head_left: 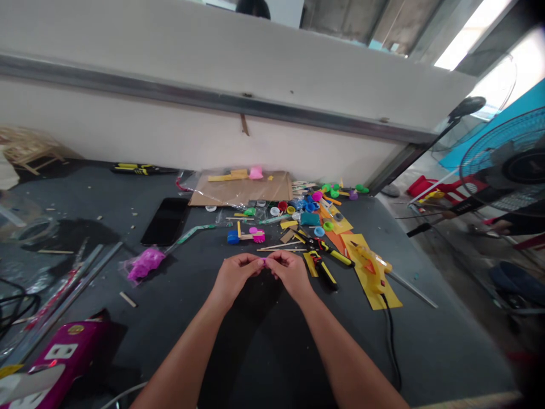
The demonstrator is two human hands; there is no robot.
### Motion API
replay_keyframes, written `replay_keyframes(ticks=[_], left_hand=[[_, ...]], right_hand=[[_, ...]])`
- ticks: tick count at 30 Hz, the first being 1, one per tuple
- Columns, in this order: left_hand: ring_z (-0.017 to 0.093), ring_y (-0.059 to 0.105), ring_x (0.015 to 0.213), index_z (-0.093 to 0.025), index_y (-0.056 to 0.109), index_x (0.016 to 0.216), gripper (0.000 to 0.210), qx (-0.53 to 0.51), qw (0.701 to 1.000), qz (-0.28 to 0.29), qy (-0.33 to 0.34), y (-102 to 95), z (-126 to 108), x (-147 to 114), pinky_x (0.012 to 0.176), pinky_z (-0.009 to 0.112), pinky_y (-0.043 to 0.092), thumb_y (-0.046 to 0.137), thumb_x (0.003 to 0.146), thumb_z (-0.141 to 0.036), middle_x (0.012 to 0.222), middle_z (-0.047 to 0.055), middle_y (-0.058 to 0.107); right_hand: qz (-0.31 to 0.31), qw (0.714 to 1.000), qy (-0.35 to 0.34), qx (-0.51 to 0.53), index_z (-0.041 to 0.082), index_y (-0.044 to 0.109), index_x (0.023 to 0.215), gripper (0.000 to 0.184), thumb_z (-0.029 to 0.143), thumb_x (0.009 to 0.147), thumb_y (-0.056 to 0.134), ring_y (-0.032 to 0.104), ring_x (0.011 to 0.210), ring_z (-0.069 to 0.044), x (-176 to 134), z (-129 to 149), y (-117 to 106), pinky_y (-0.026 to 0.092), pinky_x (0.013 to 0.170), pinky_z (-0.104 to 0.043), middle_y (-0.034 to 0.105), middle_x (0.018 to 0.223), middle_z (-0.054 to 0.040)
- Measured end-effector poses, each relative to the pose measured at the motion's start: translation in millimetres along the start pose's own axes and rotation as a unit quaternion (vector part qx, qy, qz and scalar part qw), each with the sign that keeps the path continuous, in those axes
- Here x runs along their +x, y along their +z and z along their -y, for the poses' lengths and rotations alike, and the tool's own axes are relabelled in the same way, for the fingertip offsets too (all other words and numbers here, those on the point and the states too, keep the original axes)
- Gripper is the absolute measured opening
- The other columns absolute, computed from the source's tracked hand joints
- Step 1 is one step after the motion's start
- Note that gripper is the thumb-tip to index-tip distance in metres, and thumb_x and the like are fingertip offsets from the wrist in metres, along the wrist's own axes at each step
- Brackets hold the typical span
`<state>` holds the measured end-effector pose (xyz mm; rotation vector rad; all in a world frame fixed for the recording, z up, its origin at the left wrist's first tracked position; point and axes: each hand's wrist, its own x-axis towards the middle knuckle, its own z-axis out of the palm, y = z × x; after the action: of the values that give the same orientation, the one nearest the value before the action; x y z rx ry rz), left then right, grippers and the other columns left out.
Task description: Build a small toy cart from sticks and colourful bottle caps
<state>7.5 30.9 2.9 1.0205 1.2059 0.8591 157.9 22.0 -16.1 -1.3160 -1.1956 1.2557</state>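
Forearms (185, 343), purple piece (264, 262), magenta-filled bag (126, 271).

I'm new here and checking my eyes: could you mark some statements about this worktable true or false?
The bare left hand and bare right hand hold a small purple piece. True.
A yellow, pistol-shaped glue gun lies right of the hands. True.
The glue gun is cordless. False: a black cord runs from it.
A flat, black, rectangular phone lies left of the hands. True.
The phone is in the left hand. False: it lies on the dark grey tabletop.
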Motion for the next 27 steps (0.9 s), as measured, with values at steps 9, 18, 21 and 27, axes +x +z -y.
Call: replay_keyframes(ticks=[9,18,21,27], left_hand=[[0.012,0.056,0.062,-0.016,0.069,0.07,0.025,-0.025,1.0,0.005,-0.006,-2.3,6,3,0.065,0.024,0.046,0.07,0.064,-0.04,0.064,0.002,0.063],[0.01,0.053,0.058,-0.014,0.067,0.064,0.025,-0.065,0.997,0.022,-0.025,-3.9,3,2,0.064,0.024,0.046,0.071,0.063,-0.039,0.06,0.001,0.061],[0.011,0.053,0.059,-0.013,0.067,0.064,0.026,-0.057,0.998,0.03,-0.022,-4.3,3,2,0.064,0.024,0.045,0.071,0.063,-0.039,0.06,0.001,0.061],[0.012,0.055,0.061,-0.013,0.066,0.064,0.029,-0.072,0.997,0.028,-0.024,-4.4,3,2,0.067,0.026,0.047,0.068,0.065,-0.042,0.062,0.002,0.061]], right_hand=[[-0.002,0.985,-0.133,-0.114,0.022,0.065,0.095,0.026,0.026,0.07,0.067,0.063,0.081,-0.018,-5,5,2,0.051,0.069,-0.028,0.068,0.091,-0.0037],[-0.025,0.937,-0.241,-0.251,0.025,0.066,0.097,0.021,0.024,0.076,0.063,0.06,0.092,-0.019,-11,14,0,0.048,0.081,-0.032,0.067,0.096,-0.004],[-0.023,0.932,-0.251,-0.26,0.024,0.066,0.096,0.02,0.024,0.076,0.062,0.059,0.093,-0.019,-10,12,0,0.048,0.082,-0.032,0.066,0.097,-0.0045],[-0.047,0.924,-0.275,-0.262,0.024,0.066,0.09,0.014,0.023,0.078,0.06,0.059,0.087,-0.018,-9,13,1,0.047,0.081,-0.033,0.066,0.089,-0.004]])
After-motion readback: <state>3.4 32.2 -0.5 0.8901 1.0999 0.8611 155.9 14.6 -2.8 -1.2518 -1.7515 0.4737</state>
